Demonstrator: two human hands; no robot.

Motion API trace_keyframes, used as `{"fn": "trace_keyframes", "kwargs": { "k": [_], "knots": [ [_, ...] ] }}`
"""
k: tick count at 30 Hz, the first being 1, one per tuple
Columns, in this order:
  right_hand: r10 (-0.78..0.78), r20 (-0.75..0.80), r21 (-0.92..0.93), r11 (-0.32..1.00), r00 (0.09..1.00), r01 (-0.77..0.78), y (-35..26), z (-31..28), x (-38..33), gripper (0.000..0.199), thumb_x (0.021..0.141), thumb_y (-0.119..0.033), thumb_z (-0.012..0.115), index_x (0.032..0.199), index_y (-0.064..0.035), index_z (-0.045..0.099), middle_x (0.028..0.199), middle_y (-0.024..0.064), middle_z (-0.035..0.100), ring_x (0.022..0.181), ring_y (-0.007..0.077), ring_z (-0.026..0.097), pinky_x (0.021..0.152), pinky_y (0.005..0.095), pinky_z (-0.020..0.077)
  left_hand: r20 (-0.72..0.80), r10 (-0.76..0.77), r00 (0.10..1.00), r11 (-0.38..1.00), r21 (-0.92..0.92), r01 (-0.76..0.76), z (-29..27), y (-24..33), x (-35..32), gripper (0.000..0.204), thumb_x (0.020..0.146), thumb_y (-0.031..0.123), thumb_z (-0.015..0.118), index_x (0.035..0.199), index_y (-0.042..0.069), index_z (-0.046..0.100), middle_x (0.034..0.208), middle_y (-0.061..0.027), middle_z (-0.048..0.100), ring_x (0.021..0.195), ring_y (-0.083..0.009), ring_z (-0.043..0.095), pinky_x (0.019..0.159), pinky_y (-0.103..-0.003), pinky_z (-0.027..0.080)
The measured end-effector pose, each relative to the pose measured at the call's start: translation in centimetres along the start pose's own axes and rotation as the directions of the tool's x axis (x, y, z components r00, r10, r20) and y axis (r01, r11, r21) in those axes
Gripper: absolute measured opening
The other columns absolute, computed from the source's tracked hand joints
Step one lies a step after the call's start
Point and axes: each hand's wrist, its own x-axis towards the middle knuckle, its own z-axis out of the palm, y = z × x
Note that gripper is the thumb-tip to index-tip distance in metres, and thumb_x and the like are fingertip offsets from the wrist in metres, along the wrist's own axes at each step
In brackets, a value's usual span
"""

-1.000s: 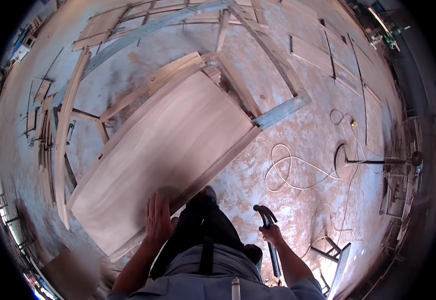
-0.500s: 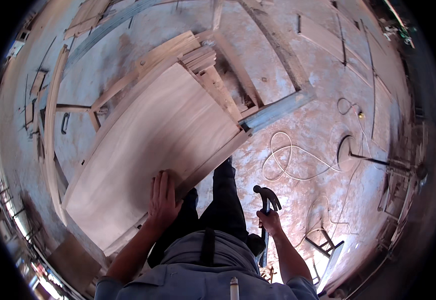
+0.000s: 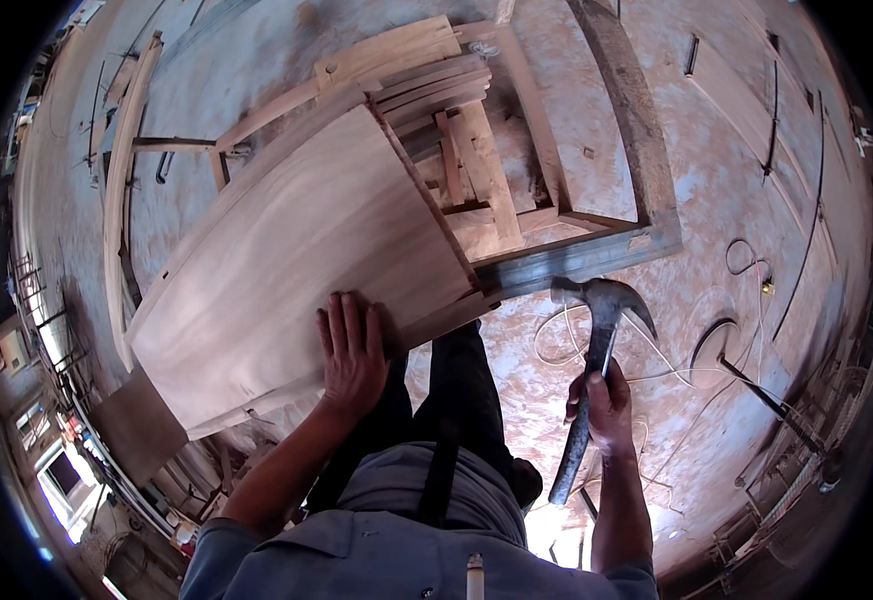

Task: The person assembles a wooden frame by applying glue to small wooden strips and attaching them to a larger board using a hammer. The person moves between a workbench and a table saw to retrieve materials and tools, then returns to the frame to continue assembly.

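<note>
My left hand (image 3: 352, 352) lies flat, fingers stretched out, on a large pale wooden panel (image 3: 286, 240) near its close edge. In my right hand (image 3: 604, 405) is a claw hammer (image 3: 604, 330), gripped around the handle, with its dark metal head up and the claw pointing right. The hammer is held in the air to the right of the panel, apart from it. The panel rests on a wooden frame, with a narrow wood strip (image 3: 441, 318) along its near edge.
Stacked wood pieces (image 3: 431, 90) lie beyond the panel's right end. A blue-grey beam (image 3: 576, 258) extends right from it. A pale cable (image 3: 556, 340) loops over the floor near a stand with a round base (image 3: 713, 350). Long boards (image 3: 128, 200) stand at the left.
My right hand has raised the hammer up and to the right, from beside my leg. My left hand stays flat on the panel. The view has shifted slightly.
</note>
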Motion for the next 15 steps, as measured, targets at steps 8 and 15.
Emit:
{"fn": "trace_keyframes", "kwargs": {
  "k": [8, 15],
  "knots": [
    [0.393, 0.006, -0.044, 0.919, 0.92, -0.392, -1.9, 2.0, 3.7, 0.031, 0.105, -0.035, 0.041, 0.105, -0.0061, 0.05, 0.06, 0.0054, 0.053, 0.041, 0.0142, 0.051, 0.039, 0.0304, 0.0443, -0.089, 0.036, 0.995, 0.986, 0.165, -0.02, 1.3, 0.2, 0.3, 0.054, 0.085, 0.007, 0.058, 0.134, -0.008, 0.041, 0.143, -0.0394, 0.035, 0.136, -0.0572, 0.033, 0.11, -0.068, 0.026],
    [0.428, 0.056, -0.196, 0.891, 0.902, -0.41, -2.4, 1.7, 4.7, 0.03, 0.105, -0.034, 0.04, 0.102, -0.0063, 0.05, 0.06, 0.0051, 0.052, 0.041, 0.0142, 0.05, 0.038, 0.0301, 0.0424, -0.074, 0.028, 0.997, 0.987, 0.158, -0.016, 1.2, 0.1, 0.1, 0.055, 0.086, 0.006, 0.06, 0.135, -0.008, 0.039, 0.142, -0.0383, 0.037, 0.135, -0.0564, 0.036, 0.109, -0.068, 0.028]
  ]
}}
